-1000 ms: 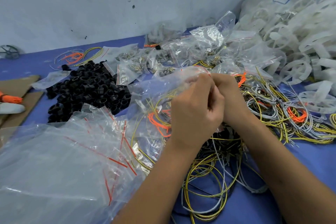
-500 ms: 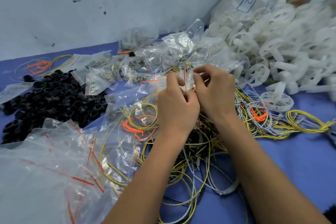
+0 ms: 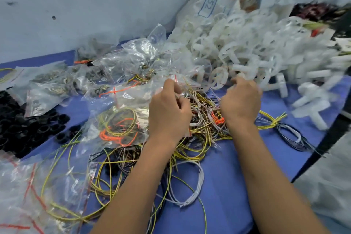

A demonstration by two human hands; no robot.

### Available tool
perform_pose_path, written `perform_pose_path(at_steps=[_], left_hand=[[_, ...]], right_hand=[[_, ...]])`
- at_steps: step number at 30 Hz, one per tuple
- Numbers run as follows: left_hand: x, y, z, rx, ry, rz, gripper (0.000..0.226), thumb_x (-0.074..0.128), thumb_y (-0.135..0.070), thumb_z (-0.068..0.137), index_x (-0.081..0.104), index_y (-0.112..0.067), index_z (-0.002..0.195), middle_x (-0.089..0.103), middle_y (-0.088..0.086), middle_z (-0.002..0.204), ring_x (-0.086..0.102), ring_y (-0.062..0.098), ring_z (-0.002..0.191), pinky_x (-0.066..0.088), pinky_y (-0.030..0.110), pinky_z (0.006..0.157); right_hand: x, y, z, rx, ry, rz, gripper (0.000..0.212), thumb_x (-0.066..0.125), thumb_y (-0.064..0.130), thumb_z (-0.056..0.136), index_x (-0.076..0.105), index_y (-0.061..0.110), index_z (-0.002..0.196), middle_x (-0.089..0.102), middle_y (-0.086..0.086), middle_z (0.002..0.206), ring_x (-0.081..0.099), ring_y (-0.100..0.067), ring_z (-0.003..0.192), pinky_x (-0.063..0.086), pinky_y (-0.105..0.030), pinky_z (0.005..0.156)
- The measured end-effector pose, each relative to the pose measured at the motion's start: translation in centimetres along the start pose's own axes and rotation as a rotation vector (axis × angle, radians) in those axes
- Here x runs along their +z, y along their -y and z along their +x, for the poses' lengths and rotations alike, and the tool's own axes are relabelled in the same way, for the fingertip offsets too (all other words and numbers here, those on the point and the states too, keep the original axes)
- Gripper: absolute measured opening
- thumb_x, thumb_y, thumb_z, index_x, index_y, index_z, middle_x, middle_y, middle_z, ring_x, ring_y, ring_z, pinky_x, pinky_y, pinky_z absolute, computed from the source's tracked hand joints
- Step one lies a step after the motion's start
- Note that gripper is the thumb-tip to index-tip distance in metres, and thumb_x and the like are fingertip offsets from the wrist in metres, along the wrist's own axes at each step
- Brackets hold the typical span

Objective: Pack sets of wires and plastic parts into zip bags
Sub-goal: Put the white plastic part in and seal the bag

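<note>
My left hand (image 3: pixel 169 112) pinches the mouth of a clear zip bag (image 3: pixel 129 99) with a red seal line. The bag lies to the left of that hand and holds yellow and orange wire coils (image 3: pixel 119 127). My right hand (image 3: pixel 241 102) is apart from the bag, at the near edge of the heap of white plastic parts (image 3: pixel 247 49). Its fingers are curled and seen from behind, so what they hold is hidden. A tangle of loose wires (image 3: pixel 201 119) lies under and between both hands.
Black plastic rings (image 3: pixel 20 125) are piled at the left. Small filled bags (image 3: pixel 95 76) lie behind, and empty zip bags (image 3: pixel 19 192) sit at the near left. A printed white sack (image 3: pixel 214 4) leans on the wall. The blue table (image 3: pixel 228 176) ends at the right.
My right hand has let go of the bag and moved right to the white parts. My left hand keeps the bag's mouth. The view has swung right.
</note>
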State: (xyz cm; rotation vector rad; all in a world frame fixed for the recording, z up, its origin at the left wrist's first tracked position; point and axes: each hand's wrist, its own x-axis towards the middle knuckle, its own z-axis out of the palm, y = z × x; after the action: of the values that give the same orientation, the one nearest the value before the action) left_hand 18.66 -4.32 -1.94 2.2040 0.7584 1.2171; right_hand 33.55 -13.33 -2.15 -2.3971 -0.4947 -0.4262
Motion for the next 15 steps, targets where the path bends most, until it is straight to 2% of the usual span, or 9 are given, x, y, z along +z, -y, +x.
perform_pose_path(at_steps=[2, 4, 6, 7, 9, 11, 13, 15], left_hand=[[-0.1, 0.3, 0.0, -0.022, -0.008, -0.028, 0.013, 0.059, -0.005, 0.088, 0.055, -0.016, 0.094, 0.05, -0.005, 0.053, 0.047, 0.014, 0.05, 0.044, 0.037, 0.057], [-0.4, 0.5, 0.0, -0.053, -0.032, -0.076, 0.016, 0.06, -0.005, 0.087, 0.053, -0.018, 0.093, 0.051, -0.004, 0.05, 0.046, 0.013, 0.047, 0.038, 0.03, 0.052], [-0.7, 0.6, 0.1, -0.086, -0.056, -0.144, 0.015, 0.056, -0.007, 0.086, 0.051, -0.018, 0.095, 0.055, 0.002, 0.051, 0.047, 0.016, 0.046, 0.038, 0.033, 0.05], [-0.7, 0.7, 0.2, -0.094, -0.062, -0.167, 0.015, 0.054, -0.007, 0.086, 0.05, -0.018, 0.096, 0.055, 0.004, 0.051, 0.046, 0.017, 0.045, 0.037, 0.034, 0.049], [-0.6, 0.9, 0.2, -0.1, -0.061, -0.18, 0.016, 0.053, -0.007, 0.089, 0.047, -0.018, 0.099, 0.056, 0.006, 0.053, 0.043, 0.015, 0.043, 0.035, 0.035, 0.048], [-0.5, 1.0, 0.1, -0.111, -0.069, -0.19, 0.017, 0.052, -0.006, 0.094, 0.045, -0.019, 0.101, 0.058, 0.008, 0.056, 0.046, 0.017, 0.044, 0.037, 0.039, 0.05], [-0.5, 1.0, 0.0, -0.129, -0.102, -0.228, 0.017, 0.051, -0.004, 0.095, 0.044, -0.018, 0.103, 0.059, 0.01, 0.06, 0.049, 0.025, 0.047, 0.04, 0.045, 0.051], [-0.6, 0.9, 0.0, -0.152, -0.158, -0.267, 0.019, 0.049, -0.002, 0.093, 0.043, -0.016, 0.104, 0.058, 0.012, 0.062, 0.05, 0.031, 0.052, 0.042, 0.053, 0.053]], right_hand=[[-0.1, -0.3, 0.1, -0.012, -0.015, 0.122, 0.031, 0.054, 0.003, 0.095, 0.07, 0.01, 0.12, 0.063, -0.02, 0.117, 0.058, -0.04, 0.108, 0.048, -0.041, 0.087], [-0.7, 0.2, -0.1, -0.072, -0.159, 0.26, 0.025, 0.058, 0.006, 0.096, 0.072, 0.011, 0.116, 0.065, -0.014, 0.111, 0.061, -0.029, 0.097, 0.045, -0.03, 0.082], [-1.4, 1.2, -0.3, -0.173, -0.289, 0.495, 0.016, 0.067, 0.013, 0.093, 0.073, 0.012, 0.108, 0.067, -0.005, 0.099, 0.058, -0.015, 0.08, 0.044, -0.017, 0.075], [-1.5, 1.8, -0.3, -0.187, -0.273, 0.685, 0.012, 0.071, 0.015, 0.092, 0.073, 0.012, 0.104, 0.068, -0.003, 0.092, 0.058, -0.014, 0.073, 0.048, -0.019, 0.07], [-1.5, 3.5, -0.9, -0.024, -0.046, 1.223, 0.005, 0.073, 0.011, 0.093, 0.071, 0.009, 0.097, 0.067, -0.003, 0.076, 0.06, -0.015, 0.06, 0.052, -0.027, 0.057], [-1.0, 5.0, -2.1, 0.274, 0.283, 1.693, 0.005, 0.064, 0.004, 0.098, 0.065, 0.007, 0.094, 0.062, 0.0, 0.067, 0.057, -0.007, 0.052, 0.05, -0.019, 0.051], [-0.2, 5.5, -3.3, 0.437, 0.529, 1.789, 0.008, 0.058, 0.004, 0.101, 0.063, 0.005, 0.095, 0.063, 0.001, 0.065, 0.057, -0.002, 0.051, 0.048, -0.013, 0.049], [0.3, 5.5, -3.8, 0.43, 0.668, 1.723, 0.006, 0.061, 0.007, 0.098, 0.064, 0.002, 0.099, 0.067, -0.001, 0.07, 0.063, -0.004, 0.056, 0.051, -0.013, 0.053]])
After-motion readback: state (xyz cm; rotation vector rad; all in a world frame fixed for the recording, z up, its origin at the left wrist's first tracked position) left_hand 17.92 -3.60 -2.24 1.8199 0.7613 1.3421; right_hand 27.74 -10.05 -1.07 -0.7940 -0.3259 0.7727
